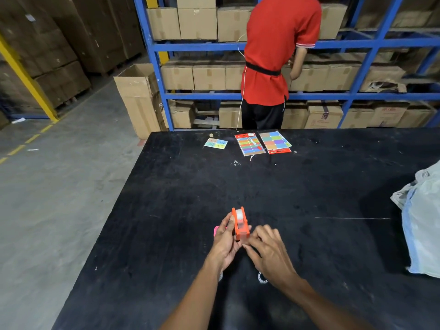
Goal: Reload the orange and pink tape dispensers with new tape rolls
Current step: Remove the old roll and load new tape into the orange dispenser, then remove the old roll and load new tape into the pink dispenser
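While the pink dispenser [216,231] shows only as a sliver at the lower centre of the frame, just left of the left hand [225,241] and mostly hidden behind it, that hand is closed around the orange dispenser [241,225], thumb along its side. A clear tape roll [239,215] already sits in its cradle, so this one looks nearly reloaded. Just right, the right hand [267,251] pinches at the dispenser's near end, probably the tape's loose end; it could slip, stick back onto the roll or tear crooked if pulled off-line. Beneath the right wrist lies a white ring [262,277], perhaps a spent core. At the far right edge, a pale plastic bag [419,222] rests on the black table [309,186], contents hidden.
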A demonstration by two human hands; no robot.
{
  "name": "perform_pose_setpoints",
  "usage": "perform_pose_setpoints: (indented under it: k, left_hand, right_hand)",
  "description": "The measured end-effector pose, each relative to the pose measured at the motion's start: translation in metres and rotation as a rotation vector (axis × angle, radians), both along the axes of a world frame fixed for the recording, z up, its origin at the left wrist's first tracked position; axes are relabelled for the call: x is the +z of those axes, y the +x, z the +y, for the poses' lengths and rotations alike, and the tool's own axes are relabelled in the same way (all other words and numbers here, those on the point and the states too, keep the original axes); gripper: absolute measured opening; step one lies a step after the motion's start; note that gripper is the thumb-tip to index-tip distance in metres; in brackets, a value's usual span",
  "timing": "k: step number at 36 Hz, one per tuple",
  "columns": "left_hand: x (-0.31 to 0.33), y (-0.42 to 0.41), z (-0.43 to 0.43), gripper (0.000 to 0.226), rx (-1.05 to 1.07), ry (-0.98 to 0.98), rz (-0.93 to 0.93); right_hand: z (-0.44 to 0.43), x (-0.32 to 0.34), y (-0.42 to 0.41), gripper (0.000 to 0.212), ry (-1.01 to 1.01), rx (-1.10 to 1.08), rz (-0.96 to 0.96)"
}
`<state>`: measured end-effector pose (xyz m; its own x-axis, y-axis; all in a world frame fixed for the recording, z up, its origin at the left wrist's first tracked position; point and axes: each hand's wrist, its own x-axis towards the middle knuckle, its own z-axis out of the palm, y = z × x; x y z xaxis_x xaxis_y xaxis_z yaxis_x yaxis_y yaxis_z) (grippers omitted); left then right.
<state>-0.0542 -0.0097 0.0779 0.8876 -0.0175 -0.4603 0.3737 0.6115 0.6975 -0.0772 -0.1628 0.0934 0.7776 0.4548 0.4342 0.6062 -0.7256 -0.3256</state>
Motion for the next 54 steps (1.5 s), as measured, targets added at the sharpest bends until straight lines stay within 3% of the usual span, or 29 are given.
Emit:
perform_pose_setpoints:
  k: [6,11,15,18,21,24,32,38,44,54]
  left_hand:
    - [0.002,0.007,-0.003,0.034,0.002,0.002,0.008]
    - [0.004,0.015,0.000,0.036,-0.002,0.047,0.001]
    - [0.001,0.018,-0.002,0.033,-0.054,0.139,-0.005]
    - [-0.003,0.017,-0.004,0.031,-0.093,0.177,-0.004]
    - [-0.006,0.016,-0.008,0.033,-0.119,0.199,-0.010]
    - [-0.011,0.019,-0.014,0.030,-0.134,0.183,-0.001]
    - [-0.045,0.031,-0.024,0.044,-0.165,0.349,0.077]
    - [-0.073,0.044,-0.038,0.011,-0.028,0.584,0.117]
    - [-0.104,0.052,-0.046,0.011,0.067,0.818,0.213]
    - [-0.133,0.060,-0.046,0.020,-0.055,0.880,0.203]
  right_hand:
    - [0.001,-0.017,0.001,0.007,-0.028,-0.050,0.003]
    - [-0.006,-0.019,-0.003,0.006,0.080,-0.086,0.021]
    - [-0.013,-0.011,0.010,0.013,0.347,-0.271,0.204]
    - [-0.017,-0.006,0.030,0.017,0.537,-0.302,0.473]
    - [-0.017,-0.006,0.045,0.014,0.593,-0.234,0.724]
    - [-0.019,-0.015,0.054,0.016,0.603,-0.198,0.840]
    - [-0.025,-0.059,0.065,0.026,0.521,-0.188,0.856]
    - [-0.028,-0.099,0.075,0.030,0.546,-0.258,0.863]
    - [-0.029,-0.123,0.082,0.038,0.431,-0.270,0.878]
    - [-0.025,-0.167,0.088,0.038,0.351,-0.302,0.882]
